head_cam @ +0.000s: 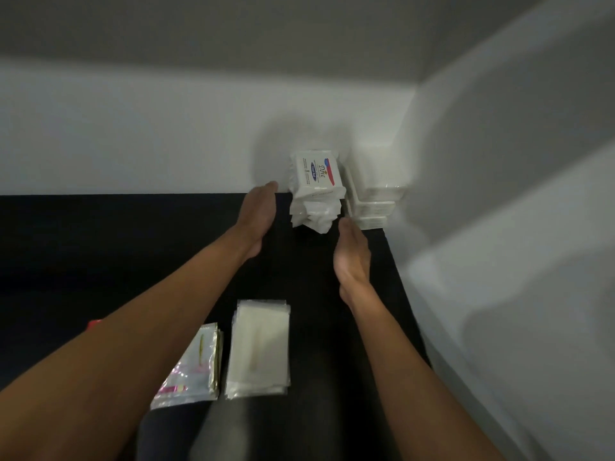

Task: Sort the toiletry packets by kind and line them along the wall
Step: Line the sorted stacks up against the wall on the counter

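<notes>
A stack of white soap packets (pixel 316 188) with a blue and red label on top stands against the white wall (pixel 166 144) on the black counter (pixel 100 244). It leans a little. To its right, in the corner, sits a stack of plain white packets (pixel 376 201). My left hand (pixel 259 217) is flat and open just left of the soap stack, fingertips near the wall. On the other side my right hand (pixel 352 254) is open just in front of the stack's right corner. Neither hand holds anything. The frame is blurred.
Near the front edge lie a pile of clear packets with a pale stick inside (pixel 259 347) and a pile of silvery packets with pink and green print (pixel 193 367). A red item (pixel 95 323) peeks out beside my left forearm. A white side wall (pixel 499 194) bounds the counter on the right.
</notes>
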Demonstrator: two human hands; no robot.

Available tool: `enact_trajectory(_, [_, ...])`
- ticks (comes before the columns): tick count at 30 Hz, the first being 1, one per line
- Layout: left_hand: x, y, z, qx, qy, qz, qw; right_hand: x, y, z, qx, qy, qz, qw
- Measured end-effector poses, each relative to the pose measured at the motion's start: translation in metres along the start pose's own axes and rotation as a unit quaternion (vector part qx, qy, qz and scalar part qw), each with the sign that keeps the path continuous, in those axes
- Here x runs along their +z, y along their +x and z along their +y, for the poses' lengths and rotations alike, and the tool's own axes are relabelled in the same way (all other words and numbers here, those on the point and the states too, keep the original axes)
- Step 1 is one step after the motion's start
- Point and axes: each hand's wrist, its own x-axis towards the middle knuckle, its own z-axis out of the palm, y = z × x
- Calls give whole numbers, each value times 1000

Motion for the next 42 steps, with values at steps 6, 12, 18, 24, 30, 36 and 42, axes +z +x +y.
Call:
enact_trajectory(6, [-40,-73,-4,30,89,68,993,-28,-72,-1,-13,-42,2,999])
enact_trajectory(12, [-74,-190,-6,92,110,60,988,-43,-159,-12,-74,-76,-32,994])
enact_trajectory(18, [-99,-272,-20,134,162,70,975,-36,-238,-17,-102,-78,-73,989])
enact_trajectory(24, [-131,-320,-35,173,187,89,963,-14,-302,-7,-87,-62,-80,991])
enact_trajectory(30, [-189,-355,-60,189,226,139,945,33,-357,20,-37,-58,-76,995])
enact_trajectory(36, [-264,-365,-105,106,209,205,950,89,-397,48,36,-124,-112,985])
enact_trajectory(42, [-307,-364,-136,-17,177,209,962,135,-412,70,94,-187,-126,970])
